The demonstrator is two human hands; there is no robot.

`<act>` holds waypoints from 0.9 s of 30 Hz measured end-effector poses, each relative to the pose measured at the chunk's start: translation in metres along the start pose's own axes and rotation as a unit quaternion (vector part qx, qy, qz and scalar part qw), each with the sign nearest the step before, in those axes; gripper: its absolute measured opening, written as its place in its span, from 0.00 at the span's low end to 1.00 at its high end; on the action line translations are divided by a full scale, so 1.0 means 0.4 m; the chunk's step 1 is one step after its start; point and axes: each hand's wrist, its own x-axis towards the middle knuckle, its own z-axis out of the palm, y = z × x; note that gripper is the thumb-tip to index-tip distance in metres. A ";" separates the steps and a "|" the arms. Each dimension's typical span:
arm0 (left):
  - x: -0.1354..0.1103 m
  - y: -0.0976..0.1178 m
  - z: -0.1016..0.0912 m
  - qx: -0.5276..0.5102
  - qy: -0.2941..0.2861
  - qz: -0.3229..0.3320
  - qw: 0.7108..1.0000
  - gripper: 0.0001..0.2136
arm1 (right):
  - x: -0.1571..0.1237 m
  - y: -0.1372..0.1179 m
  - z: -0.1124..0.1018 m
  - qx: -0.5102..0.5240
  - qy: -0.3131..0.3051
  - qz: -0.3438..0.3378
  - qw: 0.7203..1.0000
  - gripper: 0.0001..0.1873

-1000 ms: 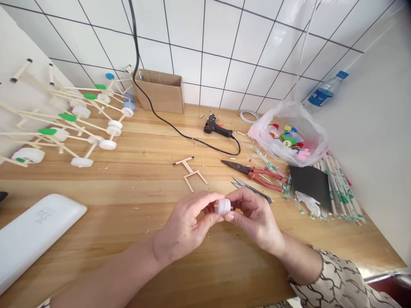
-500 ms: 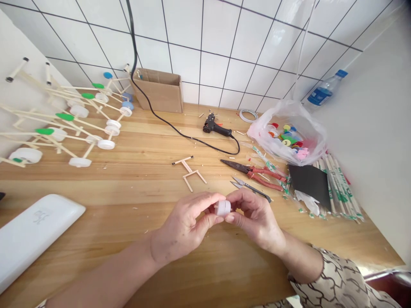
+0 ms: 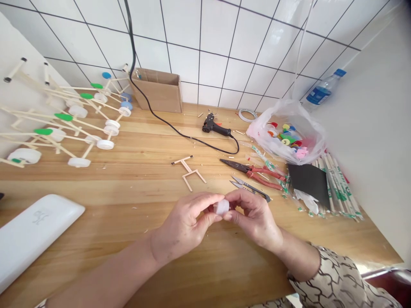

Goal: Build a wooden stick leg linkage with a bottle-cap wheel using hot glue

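Observation:
Both hands meet over the wooden table at the front middle. My left hand pinches a small white bottle cap between thumb and fingers. My right hand grips the same cap from the other side, fingers curled round it. A small frame of glued wooden sticks lies on the table just beyond the hands. Small snips lie just behind my right hand.
Red-handled pliers, a black glue gun with its cable, a bag of coloured caps, chopstick packs, a black sheet, a cardboard box, a tape roll, a water bottle. Stick-and-cap models stand left; a white case lies front left.
The hands have stayed in place; the white cap has turned slightly between the fingers and shows less of itself. Nothing else has moved.

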 end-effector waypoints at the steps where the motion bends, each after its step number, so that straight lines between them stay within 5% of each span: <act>1: -0.001 -0.002 0.001 -0.001 0.000 -0.005 1.000 0.11 | 0.001 0.001 0.001 -0.002 -0.001 0.001 1.000 0.09; 9: -0.002 -0.012 0.005 -0.021 0.022 -0.036 0.999 0.11 | 0.010 0.013 0.000 0.014 -0.006 -0.003 1.000 0.11; 27: -0.008 -0.008 0.011 0.085 0.035 0.065 0.994 0.12 | 0.018 0.029 0.012 0.092 0.044 0.001 0.995 0.16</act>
